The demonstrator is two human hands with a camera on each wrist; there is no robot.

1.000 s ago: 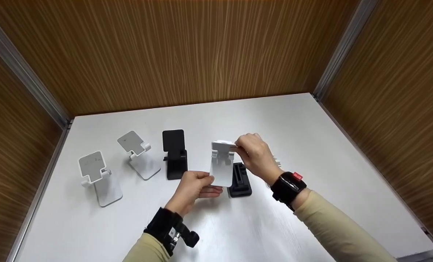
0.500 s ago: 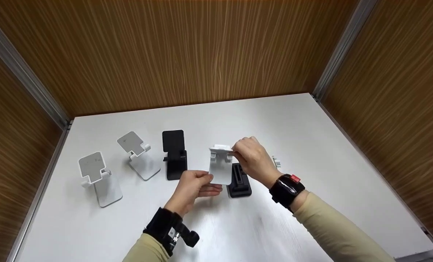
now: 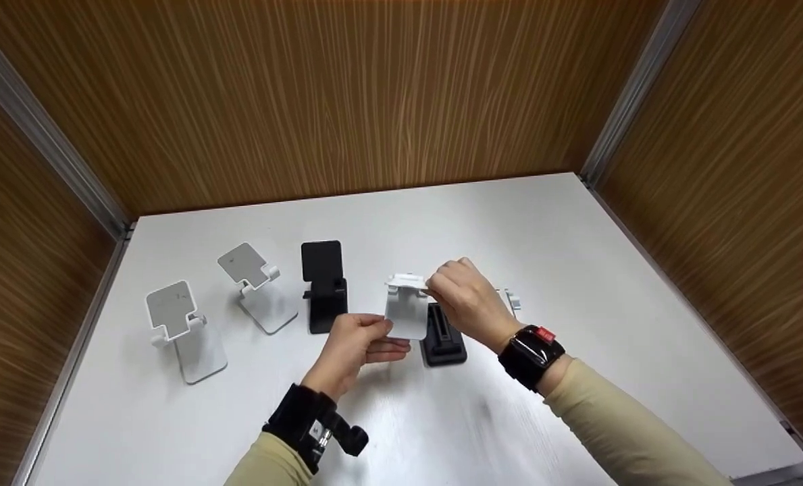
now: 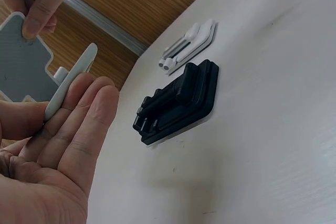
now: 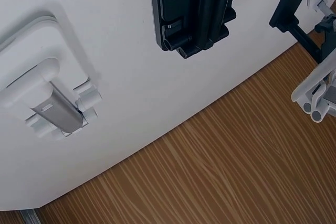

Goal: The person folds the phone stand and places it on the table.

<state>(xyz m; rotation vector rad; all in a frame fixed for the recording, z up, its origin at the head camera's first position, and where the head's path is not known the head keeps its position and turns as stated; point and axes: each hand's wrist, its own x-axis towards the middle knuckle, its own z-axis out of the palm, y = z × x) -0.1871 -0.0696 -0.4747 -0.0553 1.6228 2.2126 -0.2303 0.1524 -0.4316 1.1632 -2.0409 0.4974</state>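
Note:
A white phone stand [image 3: 406, 318] is held up over the table between both hands. My left hand [image 3: 364, 341] pinches the lower end of its base plate between thumb and fingers. At the top, my right hand [image 3: 467, 297] grips the corner of the phone plate, which tilts away from the base. The left wrist view shows the grey face of that phone plate [image 4: 21, 59] and the right thumb on its edge. Just behind the held stand, a folded black phone stand [image 3: 445, 341] lies flat on the table. In the right wrist view the held stand [image 5: 317, 98] shows only at the right edge.
To the left stand two unfolded white phone stands, one nearer [image 3: 171, 308] and one farther back [image 3: 242, 262], plus an unfolded black stand [image 3: 321, 261]. A folded white stand [image 4: 190, 45] lies beyond the folded black one. Wood-grain panels [image 3: 347, 101] wall the table.
The held stand's phone plate has swung until it appears nearly edge-on. My right hand has moved slightly down and left with it; the left hand has hardly shifted.

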